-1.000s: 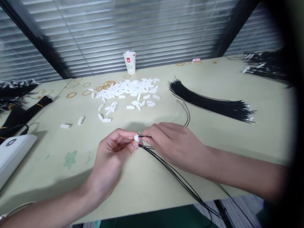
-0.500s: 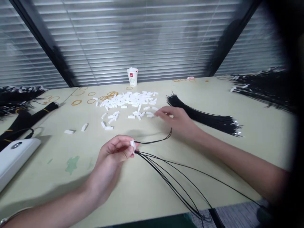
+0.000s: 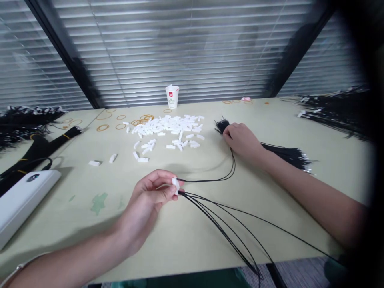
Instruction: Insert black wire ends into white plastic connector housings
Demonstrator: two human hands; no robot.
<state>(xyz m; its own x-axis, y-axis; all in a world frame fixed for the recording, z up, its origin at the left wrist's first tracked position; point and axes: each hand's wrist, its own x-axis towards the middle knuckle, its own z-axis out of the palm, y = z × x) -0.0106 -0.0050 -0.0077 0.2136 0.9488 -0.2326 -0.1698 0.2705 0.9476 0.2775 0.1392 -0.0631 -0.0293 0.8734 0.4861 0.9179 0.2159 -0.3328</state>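
Observation:
My left hand (image 3: 153, 190) pinches a small white plastic connector housing (image 3: 175, 186) between thumb and fingers, above the table. Several thin black wires (image 3: 207, 214) run from the housing down past the table's front edge. Other black wires (image 3: 222, 179) leave its upper end and curve up to my right hand (image 3: 243, 140). That hand is closed over a bundle of black wires (image 3: 286, 156), near the bundle's far end. Its fingertips are partly hidden, so how many wires they grip cannot be made out. Loose white housings (image 3: 168, 125) lie in a pile beyond my left hand.
A paper cup (image 3: 172, 97) stands at the back, before the blinds. Rubber bands (image 3: 144, 119) lie around the pile. A white power bank (image 3: 30, 200) and banded wire bundles (image 3: 45, 146) are at left. More wires with white ends (image 3: 336, 112) lie at far right.
My right hand has moved right and away from the loose housings, onto the wire bundle. The wires running to it have shifted right. My left hand still holds the housing.

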